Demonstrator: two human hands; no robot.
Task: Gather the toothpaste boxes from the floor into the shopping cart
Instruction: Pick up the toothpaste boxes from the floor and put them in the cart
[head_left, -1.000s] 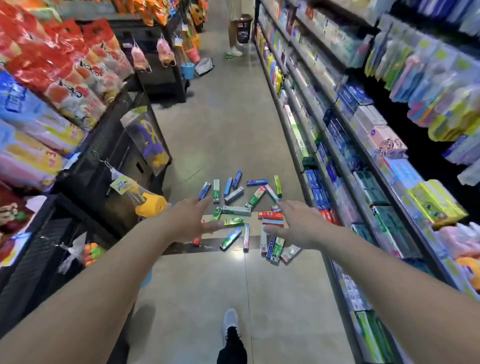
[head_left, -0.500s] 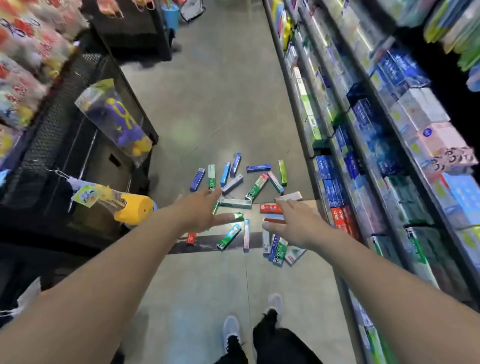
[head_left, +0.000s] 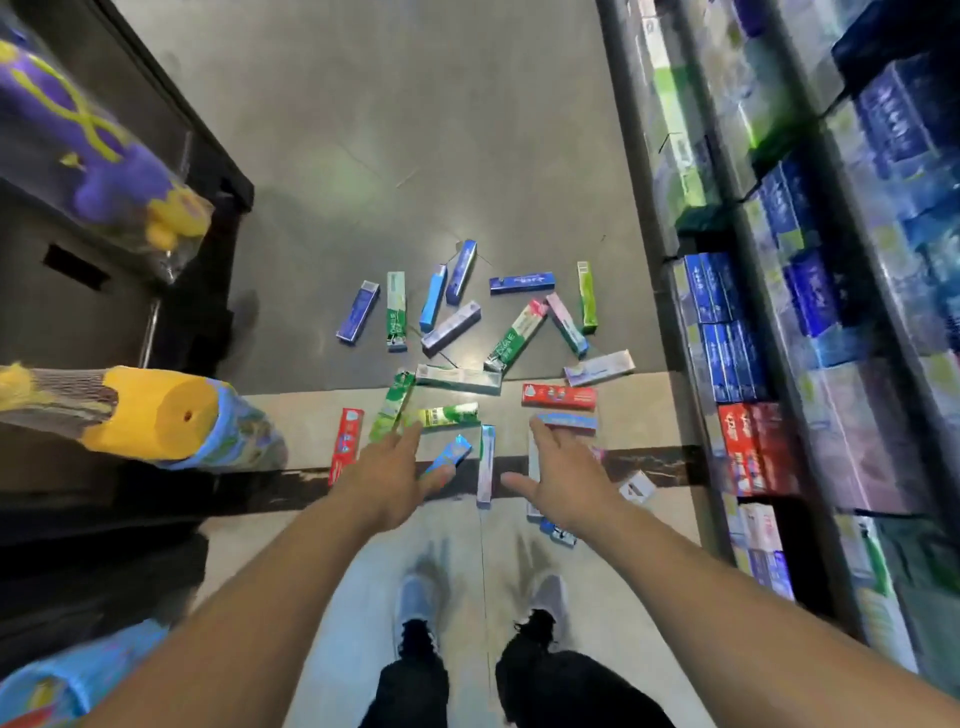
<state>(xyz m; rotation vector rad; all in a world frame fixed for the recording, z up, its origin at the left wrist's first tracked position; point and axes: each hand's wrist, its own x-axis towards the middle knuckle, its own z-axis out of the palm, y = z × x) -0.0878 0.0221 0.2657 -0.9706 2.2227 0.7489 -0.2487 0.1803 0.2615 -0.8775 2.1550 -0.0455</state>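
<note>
Now both hands, left hand (head_left: 388, 475) and right hand (head_left: 563, 480), hover spread and empty over the toothpaste boxes (head_left: 457, 378) on the floor (head_left: 415, 130) (nearest boxes partly hidden beneath them).

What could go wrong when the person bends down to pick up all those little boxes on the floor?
1. The toothpaste boxes lie scattered and partly overlapping, so open hands, left hand and right hand, might grab only a few and drop others.
2. The grey shoes stand right by the nearest boxes, such as the blue box near the right foot; one step forward might crush it.
3. No shopping cart is in view, so carrying could spill boxes.
</note>
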